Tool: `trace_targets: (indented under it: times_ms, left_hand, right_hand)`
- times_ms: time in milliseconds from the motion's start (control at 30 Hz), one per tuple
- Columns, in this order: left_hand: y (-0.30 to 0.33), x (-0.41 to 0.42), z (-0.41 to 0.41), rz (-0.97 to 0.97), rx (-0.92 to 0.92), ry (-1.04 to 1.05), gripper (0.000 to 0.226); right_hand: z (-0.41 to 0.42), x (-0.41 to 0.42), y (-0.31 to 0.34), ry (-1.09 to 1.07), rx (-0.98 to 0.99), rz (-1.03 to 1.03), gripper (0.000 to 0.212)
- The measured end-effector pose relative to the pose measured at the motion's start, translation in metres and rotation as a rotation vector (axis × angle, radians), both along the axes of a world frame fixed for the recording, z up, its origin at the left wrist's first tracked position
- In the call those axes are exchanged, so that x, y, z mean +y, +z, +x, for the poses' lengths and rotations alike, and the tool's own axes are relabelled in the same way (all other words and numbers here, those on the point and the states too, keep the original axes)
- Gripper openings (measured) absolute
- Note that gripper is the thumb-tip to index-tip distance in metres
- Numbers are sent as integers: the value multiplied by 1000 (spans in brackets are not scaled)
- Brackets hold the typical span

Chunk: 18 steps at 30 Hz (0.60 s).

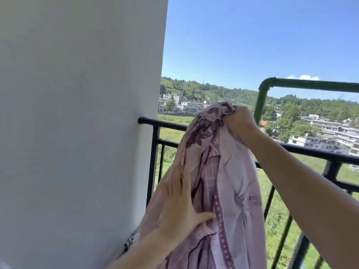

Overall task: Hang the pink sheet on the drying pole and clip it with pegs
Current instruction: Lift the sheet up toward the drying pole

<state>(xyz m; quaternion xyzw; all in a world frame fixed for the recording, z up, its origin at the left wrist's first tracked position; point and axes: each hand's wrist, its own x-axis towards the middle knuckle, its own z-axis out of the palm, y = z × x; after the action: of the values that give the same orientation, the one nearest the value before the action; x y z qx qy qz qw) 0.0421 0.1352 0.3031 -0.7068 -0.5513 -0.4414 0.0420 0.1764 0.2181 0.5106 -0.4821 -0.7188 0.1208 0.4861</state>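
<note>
The pink sheet (231,183), patterned with dark maroon flowers and stripes, hangs bunched in front of me. My right hand (240,121) is shut on its gathered top and holds it up level with the black railing. My left hand (178,202) lies flat on the sheet's left side lower down, fingers spread, thumb pressing into a fold. The green drying pole (310,84) runs beyond the railing at upper right, bending down into a post. The sheet hangs apart from the pole. No pegs are in view.
A white wall (77,113) fills the left half. A black metal balcony railing (310,150) runs from the wall to the right, behind the sheet. Beyond it lie fields, houses and hills under blue sky.
</note>
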Motion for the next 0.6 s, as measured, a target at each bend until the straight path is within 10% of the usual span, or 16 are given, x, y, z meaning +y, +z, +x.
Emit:
trace_targets:
  times_ms: [200, 433, 600]
  left_hand:
    - [-22, 38, -17, -68, -36, 261, 132]
    - [53, 78, -70, -73, -471, 51, 19]
    - [146, 73, -78, 186, -420, -2, 20]
  right_hand:
    - [10, -7, 5, 13, 8, -29, 21]
    - [34, -8, -5, -126, -290, 80, 16]
    - [26, -9, -52, -169, -439, -72, 22]
